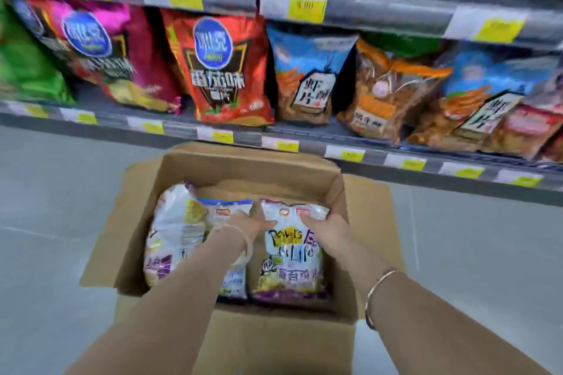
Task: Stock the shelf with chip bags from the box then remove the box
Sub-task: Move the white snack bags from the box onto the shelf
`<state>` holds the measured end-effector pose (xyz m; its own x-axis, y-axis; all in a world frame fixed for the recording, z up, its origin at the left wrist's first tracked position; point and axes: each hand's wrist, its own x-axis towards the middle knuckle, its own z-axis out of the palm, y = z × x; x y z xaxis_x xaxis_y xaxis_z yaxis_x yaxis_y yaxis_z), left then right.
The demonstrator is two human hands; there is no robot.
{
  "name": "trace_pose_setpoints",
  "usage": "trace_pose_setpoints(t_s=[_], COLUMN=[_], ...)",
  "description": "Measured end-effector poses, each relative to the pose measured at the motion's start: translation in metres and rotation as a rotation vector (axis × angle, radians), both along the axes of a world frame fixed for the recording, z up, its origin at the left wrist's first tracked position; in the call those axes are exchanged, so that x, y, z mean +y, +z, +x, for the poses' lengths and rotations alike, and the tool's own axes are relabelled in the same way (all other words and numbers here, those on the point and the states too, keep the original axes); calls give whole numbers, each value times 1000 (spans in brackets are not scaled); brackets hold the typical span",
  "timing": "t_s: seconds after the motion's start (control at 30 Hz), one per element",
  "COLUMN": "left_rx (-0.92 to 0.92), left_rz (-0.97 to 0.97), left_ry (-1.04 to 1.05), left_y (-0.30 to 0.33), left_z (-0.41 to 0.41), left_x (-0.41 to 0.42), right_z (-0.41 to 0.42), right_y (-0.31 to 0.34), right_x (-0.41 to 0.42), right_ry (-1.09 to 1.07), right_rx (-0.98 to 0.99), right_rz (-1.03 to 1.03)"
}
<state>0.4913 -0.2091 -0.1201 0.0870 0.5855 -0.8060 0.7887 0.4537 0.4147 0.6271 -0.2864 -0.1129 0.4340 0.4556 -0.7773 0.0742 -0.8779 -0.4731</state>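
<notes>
An open cardboard box (243, 164) stands on the floor below the shelf. Inside lie white chip bags with purple bottoms: one tilted at the left (173, 234), one in the middle (233, 280) partly under my left forearm, one at the right (289, 265). My left hand (248, 224) reaches down between the middle and right bags, fingers at the right bag's top left corner. My right hand (326, 227) grips that same bag's top right corner by the box wall.
The lowest shelf (304, 148) with yellow price tags carries a red bag (219, 70), a pink bag (106, 52), a green bag (24, 64), and blue and orange snack bags (393, 88) at the right. Grey floor (475, 237) surrounds the box. The box flaps spread outward.
</notes>
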Motion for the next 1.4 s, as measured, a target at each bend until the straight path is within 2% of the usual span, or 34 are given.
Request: trace_pose_setpoints(t_s=[0.2,0.33,0.43,0.6,0.77,0.93,1.1,1.17,1.33,1.4], left_rx=[-12,-11,-32,-122,-287,-377,-458,-486,-522,-592], left_rz=[-27,-79,-189,-124,-52,102,172,194,346,373], left_ry=[-104,-87,-33,-62,6,9,-33,-46,-171,-208], left_y=[-78,-105,-111,-89,-5,140,294,368,477,541], left_z=[22,24,22,14,4,-7,6,15,46,58], left_x=[-1,-12,-15,-18,-24,-23,-11,-6,22,19], right_z=[1,1,-1,-5,-5,-13,9,18,45,57], right_y=[-99,-123,-128,-99,-55,137,297,365,501,545], right_x=[12,9,11,10,5,-3,-3,-1,4,4], right_ry=[-132,-191,-183,-157,-115,-206,-224,-222,-212,-230], right_rx=[64,99,134,186,118,136,211,164,-38,-94], right_rz=[-14,-21,-13,42,157,264,360,425,549,640])
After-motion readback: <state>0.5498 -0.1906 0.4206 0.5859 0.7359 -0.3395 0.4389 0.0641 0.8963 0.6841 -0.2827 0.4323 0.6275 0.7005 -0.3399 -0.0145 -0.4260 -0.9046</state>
